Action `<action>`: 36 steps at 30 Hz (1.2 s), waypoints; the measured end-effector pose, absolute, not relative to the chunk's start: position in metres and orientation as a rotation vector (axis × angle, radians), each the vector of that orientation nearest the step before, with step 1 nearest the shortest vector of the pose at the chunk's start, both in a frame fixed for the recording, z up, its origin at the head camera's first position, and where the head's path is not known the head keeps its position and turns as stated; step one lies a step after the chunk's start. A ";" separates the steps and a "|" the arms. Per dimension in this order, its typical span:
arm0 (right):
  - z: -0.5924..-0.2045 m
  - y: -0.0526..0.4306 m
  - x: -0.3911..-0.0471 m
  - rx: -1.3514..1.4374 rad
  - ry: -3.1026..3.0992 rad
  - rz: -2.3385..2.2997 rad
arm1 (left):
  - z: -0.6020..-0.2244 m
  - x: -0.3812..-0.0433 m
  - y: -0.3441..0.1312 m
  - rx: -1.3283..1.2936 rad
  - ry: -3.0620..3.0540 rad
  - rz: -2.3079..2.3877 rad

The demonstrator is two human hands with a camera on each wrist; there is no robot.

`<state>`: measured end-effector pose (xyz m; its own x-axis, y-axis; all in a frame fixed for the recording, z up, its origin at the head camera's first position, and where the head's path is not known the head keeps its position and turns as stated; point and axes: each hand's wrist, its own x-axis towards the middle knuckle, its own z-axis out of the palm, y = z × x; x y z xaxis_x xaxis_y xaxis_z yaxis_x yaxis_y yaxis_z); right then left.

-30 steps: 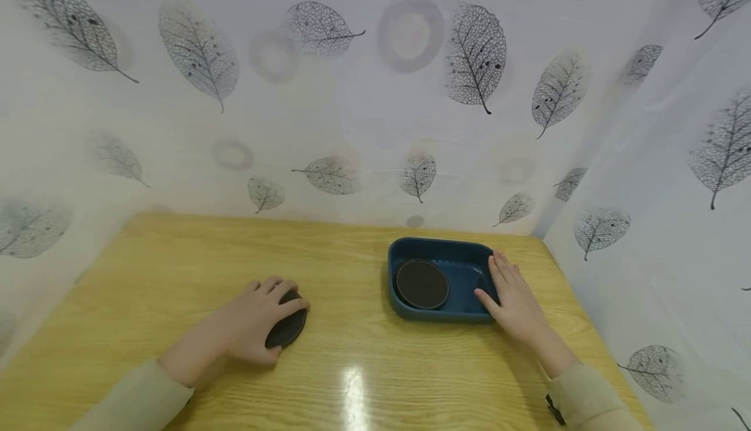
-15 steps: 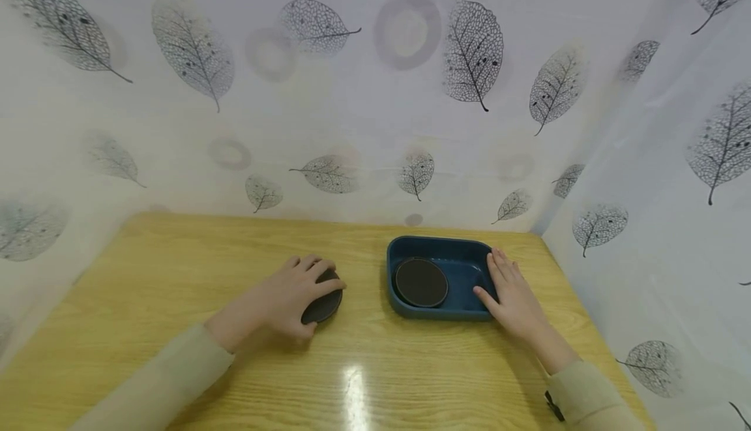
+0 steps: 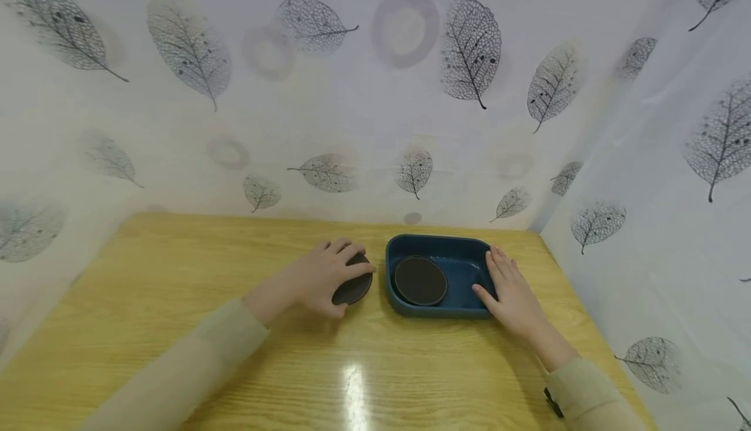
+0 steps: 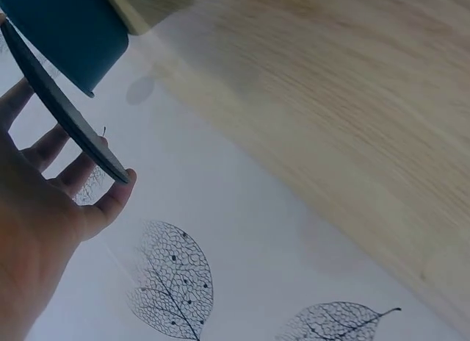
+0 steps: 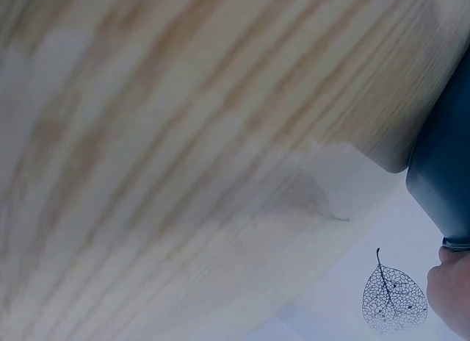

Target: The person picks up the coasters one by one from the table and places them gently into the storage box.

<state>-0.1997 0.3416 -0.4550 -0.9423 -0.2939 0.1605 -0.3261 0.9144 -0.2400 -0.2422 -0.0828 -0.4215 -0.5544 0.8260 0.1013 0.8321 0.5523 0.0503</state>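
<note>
My left hand [image 3: 319, 279] holds a thin, round black coaster [image 3: 354, 284] by its edge, tilted, just left of the blue tray. From the left wrist view the coaster [image 4: 66, 113] appears edge-on, with fingers spread along it and the tray [image 4: 70, 32] close behind. The deep rectangular blue tray [image 3: 446, 313] stands on the table, and another dark round coaster [image 3: 420, 281] lies in its left part. My right hand [image 3: 516, 297] grips the tray's right wall, its thumb inside. Only a fingertip and part of the tray [image 5: 448, 164] show in the right wrist view.
The yellow wood-grain table [image 3: 193, 255] reaches back to a pale leaf-patterned sheet [image 3: 352, 111]. A similar sheet [image 3: 663, 222] runs along the right side, near the right forearm. Light glares off the table's front middle.
The left hand has moved right and slightly away from the person, bringing its coaster close to the tray's left side. The right hand and tray stay in place.
</note>
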 end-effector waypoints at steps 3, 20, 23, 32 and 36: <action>-0.455 0.342 -0.200 0.477 -2.960 0.395 | -0.418 -0.247 -0.074 -1.464 -2.710 -0.152; -0.455 0.342 -0.199 0.483 -2.925 0.388 | -0.405 -0.261 -0.011 -1.592 -2.649 -0.068; -0.454 0.342 -0.200 0.481 -2.931 0.387 | -0.405 -0.262 0.000 -1.593 -2.663 -0.046; -0.454 0.341 -0.199 0.480 -2.936 0.404 | -0.402 -0.269 0.033 -1.566 -2.710 0.033; -0.454 0.341 -0.199 0.474 -2.956 0.393 | -0.404 -0.272 0.045 -1.550 -2.721 0.099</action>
<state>-0.1993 0.3411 -0.4542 -0.9434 -0.2902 0.1604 -0.3220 0.9172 -0.2346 -0.2720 0.0451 -0.4039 -0.5103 0.8596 -0.0244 0.8591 0.5084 -0.0589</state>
